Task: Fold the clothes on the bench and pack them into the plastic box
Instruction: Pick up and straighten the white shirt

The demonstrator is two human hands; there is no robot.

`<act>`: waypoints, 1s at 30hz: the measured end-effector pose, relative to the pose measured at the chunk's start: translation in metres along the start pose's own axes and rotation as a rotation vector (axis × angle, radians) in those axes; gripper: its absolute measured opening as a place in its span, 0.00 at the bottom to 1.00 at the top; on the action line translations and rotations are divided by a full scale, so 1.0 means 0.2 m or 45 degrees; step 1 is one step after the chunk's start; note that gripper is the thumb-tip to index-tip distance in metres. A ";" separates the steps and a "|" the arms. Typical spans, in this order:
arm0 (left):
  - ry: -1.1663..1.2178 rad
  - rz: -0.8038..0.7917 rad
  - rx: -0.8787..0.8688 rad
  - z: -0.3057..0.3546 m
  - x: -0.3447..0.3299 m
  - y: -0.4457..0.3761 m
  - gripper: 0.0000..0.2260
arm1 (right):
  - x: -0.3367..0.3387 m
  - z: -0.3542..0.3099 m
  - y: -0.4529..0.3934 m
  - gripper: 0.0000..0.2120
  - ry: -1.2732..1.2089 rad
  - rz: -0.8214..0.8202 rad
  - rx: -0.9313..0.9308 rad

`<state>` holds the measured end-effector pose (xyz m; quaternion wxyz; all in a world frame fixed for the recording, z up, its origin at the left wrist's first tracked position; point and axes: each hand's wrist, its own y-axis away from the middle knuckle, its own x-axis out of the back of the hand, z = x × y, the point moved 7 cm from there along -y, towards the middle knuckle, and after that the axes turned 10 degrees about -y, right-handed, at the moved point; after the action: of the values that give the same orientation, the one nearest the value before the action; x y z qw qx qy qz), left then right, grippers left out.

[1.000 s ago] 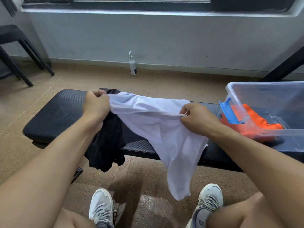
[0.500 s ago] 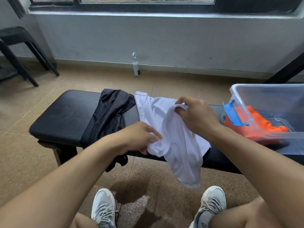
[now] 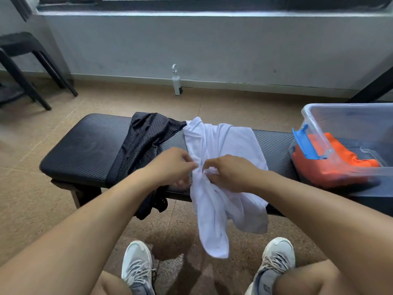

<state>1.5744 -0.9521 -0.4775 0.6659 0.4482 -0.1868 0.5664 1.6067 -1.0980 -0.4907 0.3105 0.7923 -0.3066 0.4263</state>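
Speckled tan floor underfoot, your two pale sneakers (image 3: 139,267) nearest the camera. Just above them hangs the tail of the white shirt (image 3: 214,209), spilling off the near edge of the bench (image 3: 85,150).

Your left hand (image 3: 173,167) and right hand (image 3: 228,173) sit close together at the shirt's bunched middle. Right-hand fingers are curled into a fistful of white cloth. Left fingertips look pinched on a fold just left of that; the pinch is small and partly hidden, so take it as likely, not certain.

Beyond your fingers the rest of the shirt lies flat across the bench top. To the left of your left hand, the black mesh garment (image 3: 140,150) drapes over the near edge, unfolded. Well right of your right hand stands the plastic box (image 3: 348,116), blue latch (image 3: 304,143) on its near wall, an orange garment (image 3: 331,165) already inside.

Step in hand: gathering the white shirt to start its fold. Next move wants the hands drawn apart, cloth lifted and laid square on the bench. Farther off: spray bottle (image 3: 177,81) by the wall, black stool (image 3: 23,60) far left.
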 end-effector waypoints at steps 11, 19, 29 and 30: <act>-0.102 0.318 0.094 -0.08 0.00 -0.21 0.20 | -0.11 -0.19 0.05 0.07 -0.348 -0.165 0.308; -0.091 0.596 0.138 -0.10 0.12 -0.20 0.09 | -0.03 -0.08 0.08 0.12 -0.433 -0.222 0.051; 0.748 0.880 0.224 -0.14 0.29 -0.13 0.14 | 0.11 -0.02 0.16 0.17 -1.184 -0.097 -0.173; 0.816 0.866 0.241 -0.16 0.29 -0.12 0.13 | 0.13 -0.02 0.16 0.17 -1.240 -0.022 -0.173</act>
<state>1.6059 -0.8916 -0.4597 0.4230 0.2232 -0.0557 0.8765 1.5928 -1.1209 -0.4602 0.1856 0.8800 -0.4368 -0.0172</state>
